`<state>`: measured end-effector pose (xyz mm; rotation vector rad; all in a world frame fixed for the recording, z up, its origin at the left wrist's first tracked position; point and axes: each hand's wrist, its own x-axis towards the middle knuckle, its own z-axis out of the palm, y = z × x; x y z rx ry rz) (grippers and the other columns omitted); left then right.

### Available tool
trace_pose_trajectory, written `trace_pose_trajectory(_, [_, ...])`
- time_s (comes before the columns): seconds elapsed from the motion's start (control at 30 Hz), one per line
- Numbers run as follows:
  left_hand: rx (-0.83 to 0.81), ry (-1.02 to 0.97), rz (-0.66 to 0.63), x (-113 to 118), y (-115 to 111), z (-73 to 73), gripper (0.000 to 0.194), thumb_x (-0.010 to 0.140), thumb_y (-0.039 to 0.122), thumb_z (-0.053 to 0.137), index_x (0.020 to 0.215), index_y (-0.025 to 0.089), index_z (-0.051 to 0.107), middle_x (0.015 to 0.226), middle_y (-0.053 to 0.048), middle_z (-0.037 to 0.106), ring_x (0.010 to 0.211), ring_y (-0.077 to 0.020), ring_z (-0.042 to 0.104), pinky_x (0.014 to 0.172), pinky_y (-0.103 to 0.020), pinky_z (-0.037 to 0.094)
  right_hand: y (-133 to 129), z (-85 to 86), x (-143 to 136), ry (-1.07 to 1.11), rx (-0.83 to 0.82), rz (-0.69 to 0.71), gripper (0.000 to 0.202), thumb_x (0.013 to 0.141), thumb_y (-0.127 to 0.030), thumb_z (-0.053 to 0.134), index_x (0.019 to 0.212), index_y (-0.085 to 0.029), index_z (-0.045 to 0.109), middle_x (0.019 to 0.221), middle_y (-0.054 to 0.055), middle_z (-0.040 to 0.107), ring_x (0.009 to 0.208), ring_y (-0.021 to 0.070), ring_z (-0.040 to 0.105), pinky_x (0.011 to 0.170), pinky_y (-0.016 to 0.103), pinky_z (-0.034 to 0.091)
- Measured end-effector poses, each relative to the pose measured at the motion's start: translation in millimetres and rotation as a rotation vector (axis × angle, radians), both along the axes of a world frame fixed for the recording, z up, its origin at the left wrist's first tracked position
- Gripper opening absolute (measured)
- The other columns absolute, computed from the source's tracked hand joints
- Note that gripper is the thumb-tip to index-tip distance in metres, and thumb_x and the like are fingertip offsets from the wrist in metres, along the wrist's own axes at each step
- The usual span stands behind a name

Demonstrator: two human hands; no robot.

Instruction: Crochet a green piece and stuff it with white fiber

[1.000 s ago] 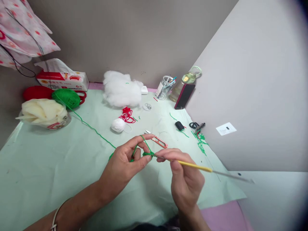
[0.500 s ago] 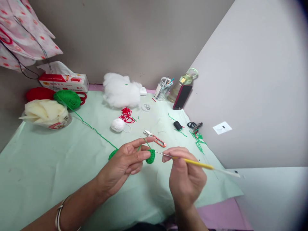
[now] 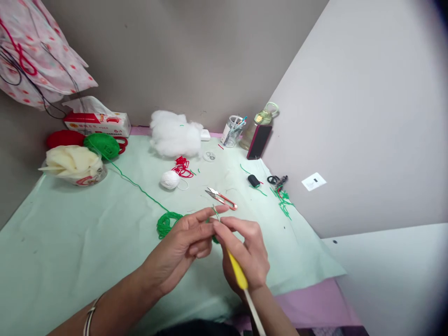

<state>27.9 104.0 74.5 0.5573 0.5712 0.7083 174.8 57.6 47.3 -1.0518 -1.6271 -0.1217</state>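
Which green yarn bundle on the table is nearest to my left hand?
The loose coil, beside your left hand; the ball is by the tissue pack, the scraps by the right wall.

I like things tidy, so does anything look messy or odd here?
Yes: loose green yarn scraps lie tangled at the cloth's right edge, and a green snippet sits on the white stuffing. Nothing looks spilled or damaged.

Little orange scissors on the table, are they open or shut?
Open. The blades of the orange scissors spread apart, with a gap showing between their two pointy tips.
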Motion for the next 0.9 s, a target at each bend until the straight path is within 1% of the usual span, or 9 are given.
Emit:
trace_pose_trajectory(0.1, [-0.037, -0.059, -0.020, -3.8, -4.1, 1.9, 0.033, 0.081, 0.029, 0.084, 0.112, 0.018, 0.082, 0.068, 0.007, 0.039, 0.051, -0.0016, 0.012, 0.048, -0.018, 0.020, -8.5, 8.2, 2.1, 0.340, -0.096, 0.099, 0.028, 0.100, -0.010, 0.056, 0.114, -0.025, 0.075, 0.095, 0.005, 0.073, 0.082, 0.0170, 0.068, 0.071, 0.032, 0.057])
trace_pose_trajectory(0.2, [0.057, -0.004, 0.052, -6.4, -12.5, 1.4, 0.030, 0.080, 0.029, 0.084, 0.109, 0.021, 0.083, 0.080, 0.002, 0.053, 0.057, -0.0028, 0.031, 0.053, -0.017, 0.031, -14.5, 18.0, 1.8, 0.669, -0.269, 0.256, 0.025, 0.104, -0.020, 0.051, 0.103, -0.026, 0.075, 0.084, 0.001, 0.070, 0.068, 0.0133, 0.062, 0.064, 0.029, 0.055])
trace_pose_trajectory(0.3, [0.217, 0.077, 0.074, -6.6, -24.9, -0.7, 0.029, 0.084, 0.029, 0.082, 0.113, 0.028, 0.081, 0.088, 0.000, 0.063, 0.080, -0.0102, 0.052, 0.075, -0.020, 0.044, -18.6, 20.2, -0.5, 0.665, -0.364, 0.296, 0.019, 0.101, -0.025, 0.060, 0.097, -0.026, 0.078, 0.088, 0.002, 0.072, 0.075, 0.0135, 0.063, 0.067, 0.028, 0.054])
trace_pose_trajectory(0.37, [0.306, 0.117, 0.065, -7.5, -32.6, -2.9, 0.033, 0.087, 0.030, 0.080, 0.120, 0.033, 0.078, 0.094, 0.000, 0.067, 0.090, -0.0132, 0.055, 0.087, -0.024, 0.045, -21.9, 17.0, -0.5, 0.628, -0.394, 0.259, 0.016, 0.099, -0.025, 0.063, 0.097, -0.026, 0.079, 0.090, 0.003, 0.074, 0.077, 0.0140, 0.064, 0.068, 0.027, 0.053])
trace_pose_trajectory(0.47, [0.354, 0.151, 0.016, -11.1, -41.4, -6.6, 0.042, 0.089, 0.032, 0.079, 0.130, 0.037, 0.072, 0.103, 0.000, 0.067, 0.102, -0.0175, 0.058, 0.094, -0.030, 0.045, -28.2, 10.2, 2.7, 0.695, -0.447, 0.273, 0.018, 0.100, -0.028, 0.062, 0.097, -0.023, 0.079, 0.085, 0.003, 0.074, 0.070, 0.0134, 0.062, 0.064, 0.027, 0.052])
trace_pose_trajectory(0.53, [0.362, 0.163, -0.002, -13.7, -46.1, -8.7, 0.044, 0.088, 0.033, 0.079, 0.131, 0.036, 0.071, 0.104, -0.001, 0.065, 0.105, -0.0195, 0.059, 0.095, -0.032, 0.046, -32.6, 7.4, 4.9, 0.776, -0.477, 0.328, 0.020, 0.101, -0.031, 0.062, 0.095, -0.022, 0.078, 0.083, 0.003, 0.074, 0.068, 0.0129, 0.062, 0.063, 0.026, 0.052])
trace_pose_trajectory(0.7, [0.417, 0.212, 0.058, -17.0, -58.5, -12.1, 0.039, 0.087, 0.033, 0.079, 0.126, 0.035, 0.073, 0.098, 0.000, 0.059, 0.095, -0.0166, 0.057, 0.091, -0.030, 0.047, -42.5, 9.6, 5.5, 0.890, -0.495, 0.454, 0.020, 0.100, -0.033, 0.063, 0.090, -0.022, 0.077, 0.082, 0.003, 0.074, 0.064, 0.0107, 0.062, 0.059, 0.023, 0.051])
trace_pose_trajectory(0.8, [0.443, 0.234, 0.068, -18.1, -65.5, -13.7, 0.037, 0.088, 0.033, 0.078, 0.125, 0.034, 0.074, 0.095, 0.001, 0.057, 0.093, -0.0162, 0.055, 0.090, -0.029, 0.047, -48.5, 10.7, 6.1, 0.872, -0.500, 0.488, 0.023, 0.102, -0.032, 0.058, 0.090, -0.022, 0.075, 0.082, 0.003, 0.075, 0.064, 0.0110, 0.063, 0.059, 0.023, 0.052])
trace_pose_trajectory(0.9, [0.461, 0.253, 0.072, -19.3, -70.6, -15.3, 0.037, 0.089, 0.033, 0.077, 0.125, 0.034, 0.074, 0.093, 0.001, 0.056, 0.093, -0.0160, 0.055, 0.089, -0.029, 0.046, -56.7, 9.8, 7.5, 0.770, -0.482, 0.448, 0.025, 0.105, -0.030, 0.052, 0.093, -0.022, 0.073, 0.085, 0.003, 0.075, 0.067, 0.0122, 0.066, 0.061, 0.025, 0.054])
